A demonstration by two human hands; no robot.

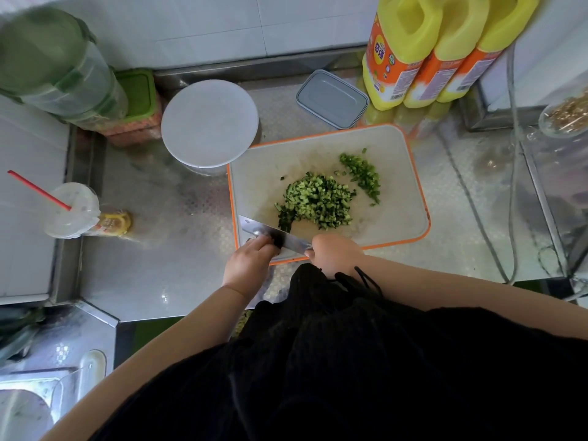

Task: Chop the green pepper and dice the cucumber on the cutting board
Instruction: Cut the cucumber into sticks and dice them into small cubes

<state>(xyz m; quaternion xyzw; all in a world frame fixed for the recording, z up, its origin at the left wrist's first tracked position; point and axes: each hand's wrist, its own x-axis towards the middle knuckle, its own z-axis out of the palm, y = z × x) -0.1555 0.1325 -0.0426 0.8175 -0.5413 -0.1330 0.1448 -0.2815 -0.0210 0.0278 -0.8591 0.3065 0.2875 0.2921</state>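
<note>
Fingers of our left hand (251,259) are curled together and press down on a dark green piece of cucumber (277,241) at the near edge of the orange-rimmed white plastic cutting board (397,198). Our right hand (334,254) wraps its fingers round the handle of the broad steel cleaver (270,232); the handle itself is hidden in the fist. The blade lies across the near left corner of the board, just beside the left fingertips, with dark cucumber strips at its far side.

Past the blade, near the middle of the board, we see a heap of diced green cucumber (318,198). Toward the far right of the board lies a smaller row of chopped green pepper (361,175), apart from the heap.

Off the board's far left corner stands a round white-lidded tub (210,122). Behind the board sits a grey rectangular lidded box (332,98), and beside it three yellow oil jugs (423,49).
</note>
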